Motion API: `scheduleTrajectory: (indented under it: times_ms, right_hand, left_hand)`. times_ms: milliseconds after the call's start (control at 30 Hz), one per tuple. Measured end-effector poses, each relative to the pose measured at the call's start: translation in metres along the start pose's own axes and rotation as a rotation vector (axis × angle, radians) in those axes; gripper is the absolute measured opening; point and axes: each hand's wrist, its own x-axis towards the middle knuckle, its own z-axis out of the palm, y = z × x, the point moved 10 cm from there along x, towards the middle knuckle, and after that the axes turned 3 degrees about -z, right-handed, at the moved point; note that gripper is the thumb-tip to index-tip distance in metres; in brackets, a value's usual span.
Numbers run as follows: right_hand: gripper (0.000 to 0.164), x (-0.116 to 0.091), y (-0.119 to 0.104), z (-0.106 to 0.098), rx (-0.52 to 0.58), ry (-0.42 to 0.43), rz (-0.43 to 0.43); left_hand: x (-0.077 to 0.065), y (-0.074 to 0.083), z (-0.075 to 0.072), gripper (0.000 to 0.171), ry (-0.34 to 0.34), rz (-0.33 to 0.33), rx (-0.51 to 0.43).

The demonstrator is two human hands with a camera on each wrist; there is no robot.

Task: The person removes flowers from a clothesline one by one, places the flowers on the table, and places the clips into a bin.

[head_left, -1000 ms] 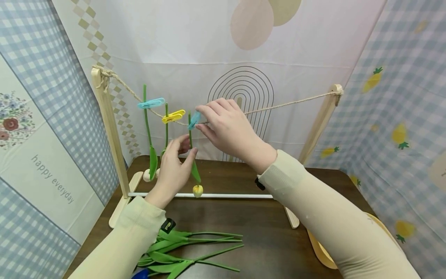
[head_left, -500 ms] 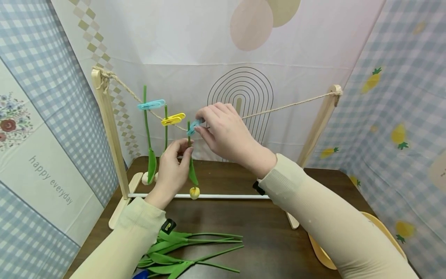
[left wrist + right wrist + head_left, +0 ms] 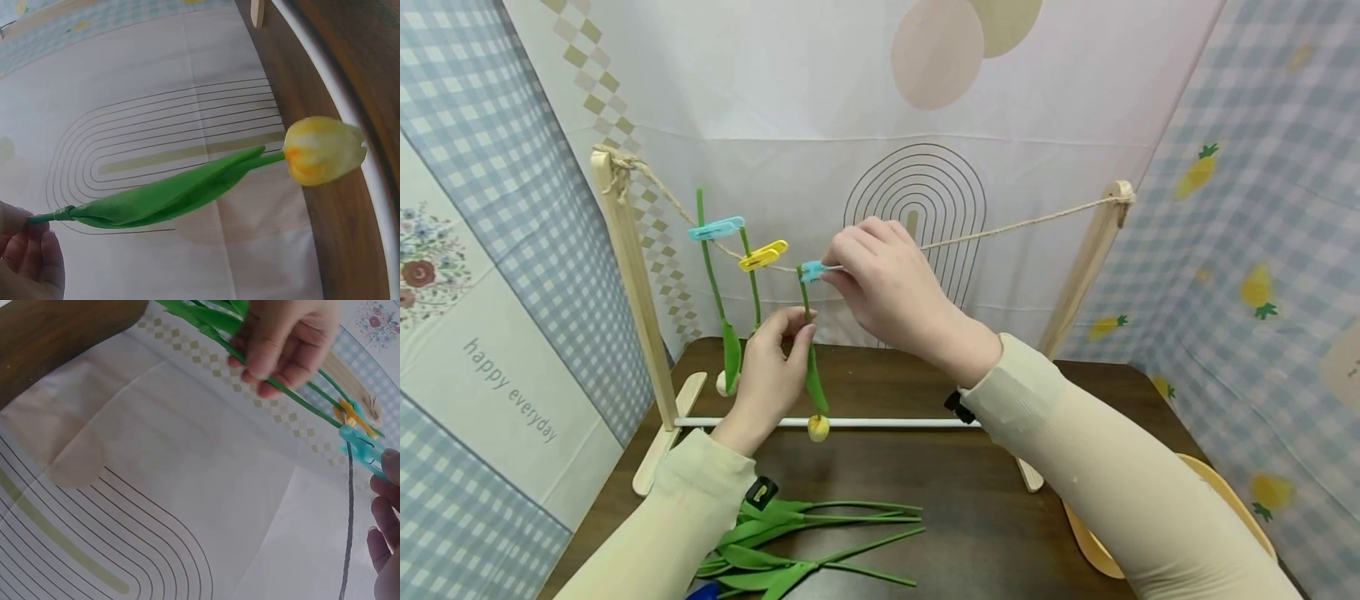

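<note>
Slightly lower than half a second ago, the left hand (image 3: 767, 367) pinches the stem of a yellow tulip (image 3: 172, 195), bloom down; the right hand (image 3: 891, 279) pinches a blue clothespin (image 3: 811, 271) at the stem's upper end, by the rope (image 3: 349, 525). Leftward, a yellow clothespin (image 3: 763, 256) grips another stem (image 3: 754, 289).

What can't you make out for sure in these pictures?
Head view: the lower end of the yellow-clipped stem, behind the left hand.
Head view: the handle end of the pinched light-blue clothespin, covered by the right hand.
Head view: most of the yellow tray, and whether it holds anything, behind the right sleeve.
Head view: the blue thing, cut off by the bottom edge.
</note>
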Motion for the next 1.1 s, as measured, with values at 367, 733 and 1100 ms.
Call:
scheduleTrajectory:
  times_ms: [367, 733, 1100]
  right_hand:
    - [0.01, -0.002, 0.004, -0.029, 0.028, 0.11, -0.015]
    - [0.023, -0.031, 0.021, -0.032, 0.091, 0.028, 0.066]
    - [0.025, -0.078, 0.034, -0.035, 0.123, -0.023, 0.129]
  left_hand:
    - [-0.008, -0.002, 0.003, 0.015, -0.001, 0.033, -0.01]
    - [-0.016, 0.004, 0.002, 0.014, -0.045, 0.107, 0.019]
    - [-0.028, 0.013, 0.01, 0.014, -0.145, 0.157, 0.081]
